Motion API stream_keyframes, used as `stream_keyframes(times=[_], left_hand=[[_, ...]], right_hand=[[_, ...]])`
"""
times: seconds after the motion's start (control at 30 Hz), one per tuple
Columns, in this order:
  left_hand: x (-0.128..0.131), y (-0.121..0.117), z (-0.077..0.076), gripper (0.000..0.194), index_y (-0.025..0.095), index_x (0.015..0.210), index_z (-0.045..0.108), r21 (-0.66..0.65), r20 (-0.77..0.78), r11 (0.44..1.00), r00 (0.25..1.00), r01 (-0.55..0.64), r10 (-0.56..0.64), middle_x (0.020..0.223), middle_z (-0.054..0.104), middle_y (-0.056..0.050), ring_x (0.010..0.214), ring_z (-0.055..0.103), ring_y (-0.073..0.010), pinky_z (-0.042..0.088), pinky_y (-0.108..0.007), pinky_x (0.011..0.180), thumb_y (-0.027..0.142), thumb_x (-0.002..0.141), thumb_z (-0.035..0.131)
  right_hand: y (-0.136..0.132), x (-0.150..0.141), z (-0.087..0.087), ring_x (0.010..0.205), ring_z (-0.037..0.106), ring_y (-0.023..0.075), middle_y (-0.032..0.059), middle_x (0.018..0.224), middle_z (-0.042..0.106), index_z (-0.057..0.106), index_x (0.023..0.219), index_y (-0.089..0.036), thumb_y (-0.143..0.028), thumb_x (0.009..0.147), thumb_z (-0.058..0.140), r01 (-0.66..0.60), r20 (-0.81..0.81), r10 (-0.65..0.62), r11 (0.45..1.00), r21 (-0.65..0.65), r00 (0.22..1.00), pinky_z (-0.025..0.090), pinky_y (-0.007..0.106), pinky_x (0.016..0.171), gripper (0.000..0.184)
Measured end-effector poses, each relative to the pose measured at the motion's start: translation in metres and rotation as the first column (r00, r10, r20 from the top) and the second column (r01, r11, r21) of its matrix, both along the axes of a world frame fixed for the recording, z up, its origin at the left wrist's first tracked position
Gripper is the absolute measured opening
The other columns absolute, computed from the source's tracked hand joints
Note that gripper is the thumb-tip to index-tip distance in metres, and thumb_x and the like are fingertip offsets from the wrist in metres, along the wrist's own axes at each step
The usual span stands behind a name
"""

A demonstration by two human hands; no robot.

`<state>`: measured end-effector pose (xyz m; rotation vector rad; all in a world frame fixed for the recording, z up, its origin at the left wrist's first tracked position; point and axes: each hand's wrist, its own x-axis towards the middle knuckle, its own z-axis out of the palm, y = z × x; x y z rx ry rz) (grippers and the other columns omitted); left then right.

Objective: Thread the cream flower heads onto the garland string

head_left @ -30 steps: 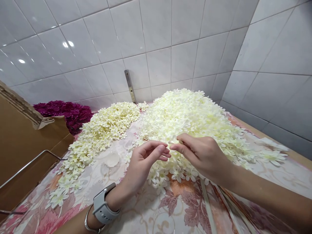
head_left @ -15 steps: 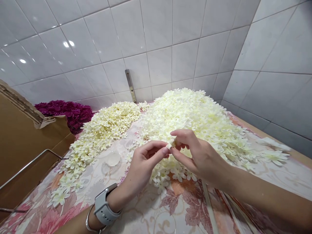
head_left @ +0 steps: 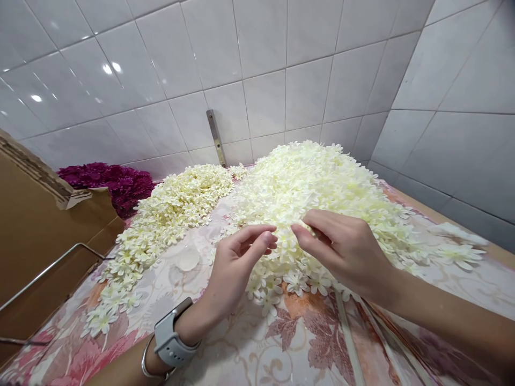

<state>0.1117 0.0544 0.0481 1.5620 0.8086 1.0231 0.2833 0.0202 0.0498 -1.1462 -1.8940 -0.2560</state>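
My left hand (head_left: 235, 265) and my right hand (head_left: 344, 249) hover close together over the near edge of a big heap of cream fabric flowers (head_left: 309, 182). The left thumb and forefinger are pinched together; what they hold, if anything, is too small to make out. The right fingers are closed on a thin cream flower piece (head_left: 311, 230), which is mostly hidden by them. A small gap separates the two sets of fingertips. A grey watch (head_left: 173, 335) and a bangle sit on my left wrist.
A smaller, flatter heap of cream flowers (head_left: 169, 214) trails down the left. Dark purple flowers (head_left: 108, 182) lie at the back left beside a brown cardboard box (head_left: 36, 230) with a metal rod (head_left: 48, 268). A floral cloth (head_left: 281, 343) covers the table; tiled walls close the back and right.
The fingertips of both hands met on one small cream flower half a second ago. They have now drawn a little apart, the right hand shifting right.
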Motion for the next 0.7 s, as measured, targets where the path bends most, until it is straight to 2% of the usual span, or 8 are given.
stream_keyframes(times=[0.07, 0.17, 0.27, 0.33, 0.4, 0.53, 0.63, 0.7], left_hand=[[0.001, 0.000, 0.000, 0.016, 0.021, 0.083, 0.073, 0.011, -0.002, 0.999, 0.999, 0.036, -0.036, 0.078, 0.070, 0.000, 0.076, 0.063, -0.0121, 0.051, -0.022, 0.072, 0.033, 0.083, 0.062], [0.001, 0.000, -0.001, 0.017, 0.021, 0.083, 0.073, -0.007, -0.004, 0.996, 0.996, 0.084, -0.084, 0.079, 0.070, 0.000, 0.076, 0.062, -0.0121, 0.051, -0.022, 0.072, 0.034, 0.083, 0.062], [0.001, 0.000, -0.002, 0.016, 0.021, 0.084, 0.073, -0.018, 0.006, 0.996, 0.997, 0.082, -0.082, 0.079, 0.069, 0.000, 0.076, 0.062, -0.0120, 0.051, -0.023, 0.073, 0.033, 0.083, 0.062], [0.001, 0.001, -0.003, 0.016, 0.020, 0.084, 0.073, -0.027, 0.013, 0.997, 0.997, 0.076, -0.076, 0.078, 0.069, 0.000, 0.076, 0.062, -0.0118, 0.050, -0.022, 0.072, 0.032, 0.083, 0.062], [0.002, 0.002, -0.003, 0.016, 0.020, 0.083, 0.072, -0.043, 0.024, 0.996, 0.997, 0.073, -0.072, 0.078, 0.068, 0.000, 0.076, 0.062, -0.0118, 0.050, -0.022, 0.072, 0.032, 0.083, 0.062], [0.003, 0.001, -0.004, 0.017, 0.018, 0.082, 0.072, -0.075, 0.038, 0.994, 0.997, 0.075, -0.072, 0.077, 0.068, -0.001, 0.076, 0.062, -0.0126, 0.050, -0.023, 0.072, 0.033, 0.082, 0.063], [0.003, 0.000, -0.003, 0.017, 0.018, 0.080, 0.072, -0.087, 0.054, 0.991, 0.994, 0.103, -0.099, 0.078, 0.068, -0.001, 0.076, 0.062, -0.0127, 0.051, -0.023, 0.073, 0.032, 0.082, 0.063], [0.003, -0.001, -0.002, 0.016, 0.018, 0.080, 0.072, -0.103, 0.068, 0.982, 0.986, 0.156, -0.149, 0.080, 0.068, -0.002, 0.077, 0.063, -0.0130, 0.051, -0.023, 0.074, 0.031, 0.082, 0.063]], right_hand=[[-0.002, -0.001, 0.002, 0.042, 0.030, 0.0077, -0.0063, 0.049, 0.028, 0.029, 0.057, -0.022, -0.019, 0.091, 0.047, -0.039, -0.022, 0.038, 0.999, -0.035, 0.999, 0.027, 0.023, 0.043, 0.038], [-0.001, -0.004, -0.003, 0.047, 0.041, 0.0086, -0.0040, 0.052, 0.041, 0.042, 0.062, -0.020, -0.016, 0.092, 0.043, -0.091, -0.018, 0.090, 0.993, -0.073, 0.996, 0.034, 0.022, 0.047, 0.030], [0.004, -0.004, -0.008, 0.062, 0.054, 0.0125, 0.0029, 0.070, 0.057, 0.055, 0.089, -0.016, -0.011, 0.091, 0.039, -0.101, 0.013, 0.102, 0.994, -0.049, 0.995, 0.044, 0.024, 0.057, 0.017], [0.006, -0.003, -0.010, 0.063, 0.054, 0.0134, 0.0051, 0.075, 0.058, 0.053, 0.108, -0.014, -0.007, 0.089, 0.037, -0.112, 0.059, 0.114, 0.993, -0.031, 0.992, 0.046, 0.025, 0.056, 0.025], [0.007, -0.002, -0.011, 0.063, 0.054, 0.0134, 0.0052, 0.076, 0.058, 0.051, 0.113, -0.014, -0.006, 0.089, 0.035, -0.128, 0.086, 0.128, 0.992, -0.016, 0.988, 0.046, 0.024, 0.055, 0.030], [0.006, -0.001, -0.011, 0.062, 0.056, 0.0130, 0.0038, 0.072, 0.060, 0.051, 0.094, -0.017, -0.012, 0.093, 0.036, -0.101, 0.084, 0.100, 0.995, 0.015, 0.991, 0.044, 0.024, 0.056, 0.016], [0.004, -0.001, -0.011, 0.049, 0.047, 0.0108, -0.0012, 0.057, 0.051, 0.048, 0.074, -0.019, -0.017, 0.095, 0.036, -0.036, 0.123, 0.036, 0.999, -0.003, 0.992, 0.036, 0.023, 0.048, 0.024], [0.002, -0.001, -0.010, 0.047, 0.046, 0.0103, -0.0020, 0.053, 0.049, 0.047, 0.068, -0.020, -0.019, 0.095, 0.037, -0.038, 0.126, 0.040, 0.999, -0.018, 0.991, 0.035, 0.024, 0.047, 0.029]])
